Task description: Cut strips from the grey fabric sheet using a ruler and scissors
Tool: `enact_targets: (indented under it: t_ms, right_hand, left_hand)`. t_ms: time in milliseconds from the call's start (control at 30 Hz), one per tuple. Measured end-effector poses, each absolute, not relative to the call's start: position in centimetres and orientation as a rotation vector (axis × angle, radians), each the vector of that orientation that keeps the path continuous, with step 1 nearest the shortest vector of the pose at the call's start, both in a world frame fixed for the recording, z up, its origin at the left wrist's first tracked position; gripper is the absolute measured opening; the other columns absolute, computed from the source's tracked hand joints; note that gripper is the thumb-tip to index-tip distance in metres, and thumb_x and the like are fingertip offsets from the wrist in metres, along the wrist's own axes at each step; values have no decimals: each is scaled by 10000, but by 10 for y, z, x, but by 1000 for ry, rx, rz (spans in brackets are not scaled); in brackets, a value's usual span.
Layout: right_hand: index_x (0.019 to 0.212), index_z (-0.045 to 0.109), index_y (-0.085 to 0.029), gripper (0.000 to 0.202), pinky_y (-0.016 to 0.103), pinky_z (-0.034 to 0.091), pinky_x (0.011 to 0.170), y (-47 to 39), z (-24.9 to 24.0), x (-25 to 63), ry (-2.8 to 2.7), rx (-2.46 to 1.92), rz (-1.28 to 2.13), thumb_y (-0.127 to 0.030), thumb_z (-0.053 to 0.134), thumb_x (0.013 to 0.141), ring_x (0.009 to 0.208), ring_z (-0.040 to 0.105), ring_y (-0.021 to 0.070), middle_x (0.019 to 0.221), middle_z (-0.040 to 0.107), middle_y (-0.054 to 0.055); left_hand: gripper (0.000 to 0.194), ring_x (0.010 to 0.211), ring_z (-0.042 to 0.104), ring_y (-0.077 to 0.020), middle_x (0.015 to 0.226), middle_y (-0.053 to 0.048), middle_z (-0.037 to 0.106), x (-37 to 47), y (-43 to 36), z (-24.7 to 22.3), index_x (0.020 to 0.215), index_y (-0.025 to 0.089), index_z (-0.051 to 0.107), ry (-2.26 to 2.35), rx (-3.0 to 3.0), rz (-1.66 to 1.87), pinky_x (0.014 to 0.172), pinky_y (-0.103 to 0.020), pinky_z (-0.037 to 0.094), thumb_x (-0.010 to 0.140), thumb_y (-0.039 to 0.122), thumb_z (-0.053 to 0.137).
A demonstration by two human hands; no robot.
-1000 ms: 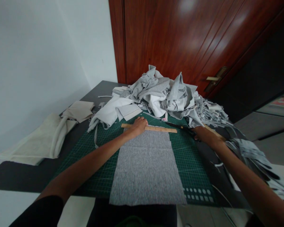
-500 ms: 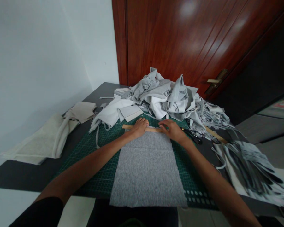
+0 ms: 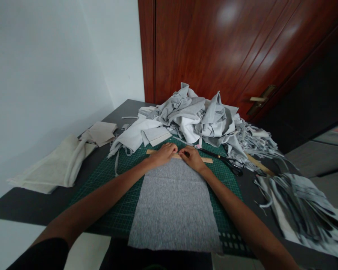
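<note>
A piece of grey fabric (image 3: 173,210) lies flat on the green cutting mat (image 3: 118,210), its near edge hanging past the table front. Across its far end rests a wooden ruler (image 3: 207,160). My left hand (image 3: 166,153) is closed over the ruler's left part, fingers curled at the fabric's far edge. Close beside it, my right hand (image 3: 192,158) is closed in a pinch above the ruler; whatever is between those fingertips is too small to see. Black-handled scissors (image 3: 224,158) lie just right of the ruler.
Behind the mat rises a heap of grey and white cloth (image 3: 186,112), with thin scraps (image 3: 256,140) at its right. Folded pale cloth (image 3: 53,165) sits at the left, stacked grey pieces (image 3: 307,206) at the right. A wooden door (image 3: 199,48) stands behind the table.
My right hand has moved left along the ruler, close to my left hand, uncovering the ruler's right end and more of the scissors. The left hand stays on the ruler.
</note>
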State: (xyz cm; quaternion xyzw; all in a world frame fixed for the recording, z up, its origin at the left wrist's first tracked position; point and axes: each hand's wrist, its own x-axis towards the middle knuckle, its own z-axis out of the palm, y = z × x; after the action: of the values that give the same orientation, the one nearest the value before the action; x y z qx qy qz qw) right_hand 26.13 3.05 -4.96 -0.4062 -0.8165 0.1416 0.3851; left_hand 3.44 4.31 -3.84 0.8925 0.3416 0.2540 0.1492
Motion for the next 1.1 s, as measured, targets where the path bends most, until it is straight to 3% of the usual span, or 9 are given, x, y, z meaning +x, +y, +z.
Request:
enact_targets:
  t_ms: [267, 567, 800, 1000, 1100]
  right_hand:
    - [866, 766, -224, 124, 376, 523, 874, 28, -52, 265, -2057, -1032, 391, -209, 687, 960, 871, 675, 229, 873, 748, 59]
    - [869, 774, -221, 124, 387, 526, 898, 24, -50, 266, -2040, -1071, 369, -218, 685, 955, 884, 668, 234, 895, 749, 67]
    - [862, 766, -221, 140, 381, 527, 894, 25, -51, 265, -2051, -1063, 350, -224, 678, 971, 892, 672, 233, 875, 744, 63]
    - [885, 767, -219, 140, 419, 537, 912, 23, -50, 265, -2084, -1063, 315, -246, 673, 985, 921, 678, 253, 923, 755, 87]
    - [903, 764, -220, 137, 416, 536, 913, 22, -49, 264, -2090, -1055, 282, -242, 664, 994, 931, 672, 251, 936, 752, 87]
  left_hand:
    - [191, 1057, 591, -260, 1032, -80, 663, -23, 35, -37, 1010, 208, 658, 1164, 2573, 835, 1025, -449, 481, 1063, 250, 480]
    - [143, 1094, 557, -277, 1081, -89, 660, -24, 33, -49, 1070, 213, 690, 1349, 2533, 824, 1028, -461, 453, 1045, 254, 556]
    - [144, 1045, 558, -261, 1010, -66, 666, -21, 36, -50, 978, 218, 691, 1394, 2484, 775, 976, -429, 445, 1032, 229, 558]
    - [203, 1157, 544, -278, 1141, -85, 665, -19, 36, -50, 1173, 219, 704, 1345, 2499, 800, 1048, -451, 433, 1038, 202, 553]
    - [223, 1163, 534, -273, 1134, -79, 659, -19, 38, -49, 1137, 231, 731, 1271, 2526, 770, 1066, -444, 429, 1045, 198, 531]
